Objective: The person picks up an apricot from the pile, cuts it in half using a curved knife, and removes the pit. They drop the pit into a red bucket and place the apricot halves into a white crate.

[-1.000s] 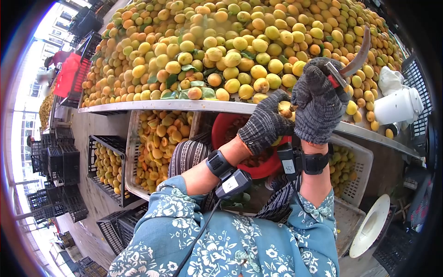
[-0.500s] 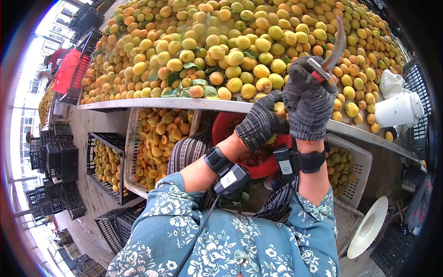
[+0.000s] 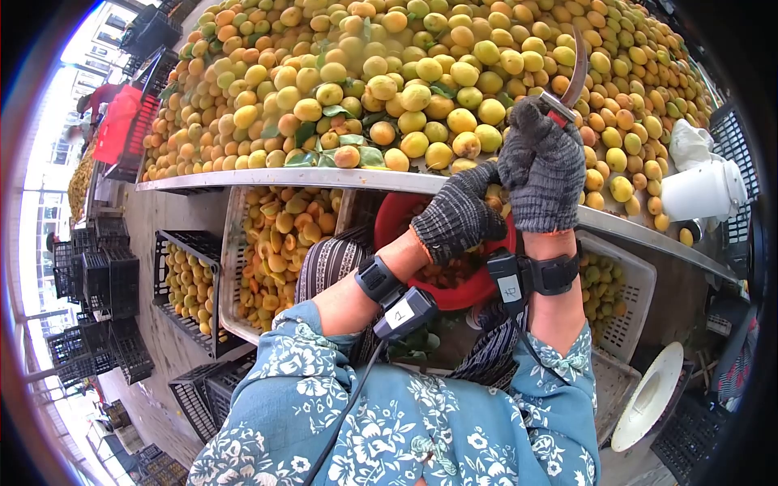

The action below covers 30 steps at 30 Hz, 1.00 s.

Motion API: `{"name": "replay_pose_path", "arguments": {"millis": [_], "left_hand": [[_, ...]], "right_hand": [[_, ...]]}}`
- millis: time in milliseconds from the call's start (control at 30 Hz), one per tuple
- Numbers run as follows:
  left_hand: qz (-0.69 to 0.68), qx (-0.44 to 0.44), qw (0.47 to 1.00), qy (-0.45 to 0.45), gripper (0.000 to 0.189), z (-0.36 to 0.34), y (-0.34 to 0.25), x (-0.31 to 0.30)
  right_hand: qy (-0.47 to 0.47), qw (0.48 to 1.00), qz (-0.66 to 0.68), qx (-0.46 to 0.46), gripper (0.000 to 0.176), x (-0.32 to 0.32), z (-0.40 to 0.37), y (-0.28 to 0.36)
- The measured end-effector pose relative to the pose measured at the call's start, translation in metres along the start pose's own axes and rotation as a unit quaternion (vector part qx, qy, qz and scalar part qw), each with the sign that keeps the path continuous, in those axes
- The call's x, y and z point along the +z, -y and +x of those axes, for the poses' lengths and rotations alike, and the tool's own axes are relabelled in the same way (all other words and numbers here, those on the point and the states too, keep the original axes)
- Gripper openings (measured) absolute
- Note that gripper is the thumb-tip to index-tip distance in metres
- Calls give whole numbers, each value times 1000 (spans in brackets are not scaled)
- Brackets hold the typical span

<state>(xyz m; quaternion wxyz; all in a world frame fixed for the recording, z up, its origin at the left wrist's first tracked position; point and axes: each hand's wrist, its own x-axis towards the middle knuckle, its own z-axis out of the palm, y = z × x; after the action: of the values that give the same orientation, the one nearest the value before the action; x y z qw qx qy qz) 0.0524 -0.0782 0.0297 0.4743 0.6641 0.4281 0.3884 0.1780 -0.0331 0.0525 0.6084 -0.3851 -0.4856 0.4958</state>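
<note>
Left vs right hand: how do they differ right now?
The right hand grips a curved knife, blade up; the left hand shows no tool, with a fruit at its fingertips.
The right hand stands nearly upright in the picture; the left hand slants in, lower.
Shared: both wear dark grey knit gloves and black wristbands.

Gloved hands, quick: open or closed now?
Left grey-gloved hand: closed on yellow fruit, mostly hidden.
Right grey-gloved hand: closed on curved red-handled metal knife.
</note>
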Motion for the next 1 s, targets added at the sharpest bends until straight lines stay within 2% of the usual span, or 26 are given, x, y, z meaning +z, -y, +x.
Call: {"name": "replay_pose_path", "arguments": {"millis": [33,100,167,267,333,400,500,567,600,667,733,767,833,1000], "left_hand": [[23,17,1000,5,60,0,1,0],[-7,13,1000,5,58,1,2,1],[-37,8,999,5,56,0,-2,1],[2,-26,1000,1,56,-3,-7,1],[-19,15,999,-21,57,-2,-2,6],[3,18,999,-30,58,-2,-4,7],[23,23,999,-43,58,-3,-2,10],[21,24,998,-48,59,-3,0,11],[30,47,997,-56,53,-3,2,13],[38,70,995,-63,48,-4,1,14],[78,3,995,-55,56,-5,-2,13],[78,3,996,-53,56,-6,-1,13],[85,75,991,-74,52,-6,2,13],[98,72,989,-86,47,-1,1,13]], "right_hand": [[0,1000,0,1,22,1,-1,3],[-9,985,131,110,23,4,-3,13],[-34,981,147,119,22,5,-2,11],[-56,973,183,131,23,0,0,8],[-53,969,203,135,24,-2,0,8],[-79,956,234,158,26,-3,-1,9],[-77,961,231,132,26,-3,-2,8],[-95,959,224,148,24,-2,-3,12],[-112,956,216,164,21,-1,-4,13],[-103,954,228,165,21,-5,-4,11],[-94,952,240,166,21,-6,-4,12],[-97,948,251,172,22,-6,-4,14],[-101,943,262,178,22,-6,-4,13],[-83,919,343,177,23,-15,-2,10]]}}
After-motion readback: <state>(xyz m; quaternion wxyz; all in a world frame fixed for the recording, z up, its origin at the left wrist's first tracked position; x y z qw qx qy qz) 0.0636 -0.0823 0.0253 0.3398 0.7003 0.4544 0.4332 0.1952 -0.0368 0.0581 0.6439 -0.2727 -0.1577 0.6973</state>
